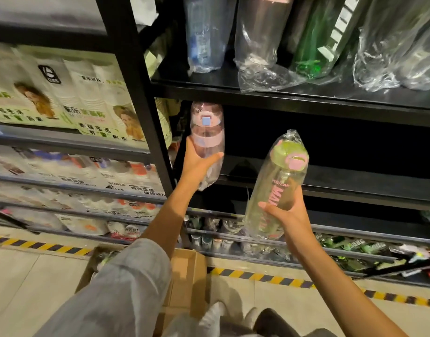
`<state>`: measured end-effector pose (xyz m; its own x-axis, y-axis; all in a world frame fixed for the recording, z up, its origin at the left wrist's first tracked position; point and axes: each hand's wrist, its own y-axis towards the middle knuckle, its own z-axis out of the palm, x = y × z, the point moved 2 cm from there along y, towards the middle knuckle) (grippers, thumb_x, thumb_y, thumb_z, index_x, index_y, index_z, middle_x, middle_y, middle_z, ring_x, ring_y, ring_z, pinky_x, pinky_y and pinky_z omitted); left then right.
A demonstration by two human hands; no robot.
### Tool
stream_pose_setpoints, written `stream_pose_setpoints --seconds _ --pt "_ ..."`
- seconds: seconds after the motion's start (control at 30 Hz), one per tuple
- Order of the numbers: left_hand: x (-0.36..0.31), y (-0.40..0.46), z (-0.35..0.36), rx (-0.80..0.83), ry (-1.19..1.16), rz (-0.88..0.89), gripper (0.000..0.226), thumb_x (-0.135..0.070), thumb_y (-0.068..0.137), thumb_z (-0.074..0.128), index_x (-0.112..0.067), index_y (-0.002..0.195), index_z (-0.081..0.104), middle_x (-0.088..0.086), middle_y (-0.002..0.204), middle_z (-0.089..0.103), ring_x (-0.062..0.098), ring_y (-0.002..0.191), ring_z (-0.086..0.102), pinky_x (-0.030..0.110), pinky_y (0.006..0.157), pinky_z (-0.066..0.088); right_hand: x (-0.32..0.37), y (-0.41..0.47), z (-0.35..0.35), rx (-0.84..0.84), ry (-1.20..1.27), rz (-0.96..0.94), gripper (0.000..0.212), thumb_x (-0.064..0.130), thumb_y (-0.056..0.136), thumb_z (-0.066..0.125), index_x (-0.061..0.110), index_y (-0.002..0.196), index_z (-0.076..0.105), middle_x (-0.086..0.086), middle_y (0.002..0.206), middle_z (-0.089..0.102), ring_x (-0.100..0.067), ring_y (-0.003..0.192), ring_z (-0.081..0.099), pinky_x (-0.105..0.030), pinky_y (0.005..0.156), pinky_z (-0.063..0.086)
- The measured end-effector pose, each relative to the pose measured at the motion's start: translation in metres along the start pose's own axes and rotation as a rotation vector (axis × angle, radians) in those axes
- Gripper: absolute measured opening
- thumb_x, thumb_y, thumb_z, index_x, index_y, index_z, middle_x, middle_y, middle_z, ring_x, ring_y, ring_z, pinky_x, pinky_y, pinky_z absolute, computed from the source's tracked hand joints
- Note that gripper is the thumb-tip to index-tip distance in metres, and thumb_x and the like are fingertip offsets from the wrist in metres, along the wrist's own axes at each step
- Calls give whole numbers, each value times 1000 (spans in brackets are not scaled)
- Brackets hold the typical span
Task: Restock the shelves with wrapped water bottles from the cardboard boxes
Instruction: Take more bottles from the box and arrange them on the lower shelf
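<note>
Our left hand (199, 161) grips a plastic-wrapped pink-lidded clear bottle (207, 142) at the black metal middle shelf (330, 181), still unstocked; our right hand (285, 212) grips a wrapped green-lidded bottle (276, 188) before it. Below that shelf, the brown cardboard box (187, 276) seemingly holds more.

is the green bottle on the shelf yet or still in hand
In hand: the right hand grips the green bottle, tilted, in front of the shelf.
</note>
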<state>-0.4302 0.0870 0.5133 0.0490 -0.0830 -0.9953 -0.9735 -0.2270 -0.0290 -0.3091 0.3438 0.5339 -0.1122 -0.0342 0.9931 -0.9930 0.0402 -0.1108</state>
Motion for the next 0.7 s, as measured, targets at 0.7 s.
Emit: stream_pose_setpoints --seconds 0.7 --pt "-6 140 32 -65 121 32 104 -27 83 87 -2 160 22 19 160 38 30 147 40 24 114 33 -14 30 -3 -24 -32 50 94 11 67 94 30 145 45 -3 131 69 -24 120 68 -55 104 53"
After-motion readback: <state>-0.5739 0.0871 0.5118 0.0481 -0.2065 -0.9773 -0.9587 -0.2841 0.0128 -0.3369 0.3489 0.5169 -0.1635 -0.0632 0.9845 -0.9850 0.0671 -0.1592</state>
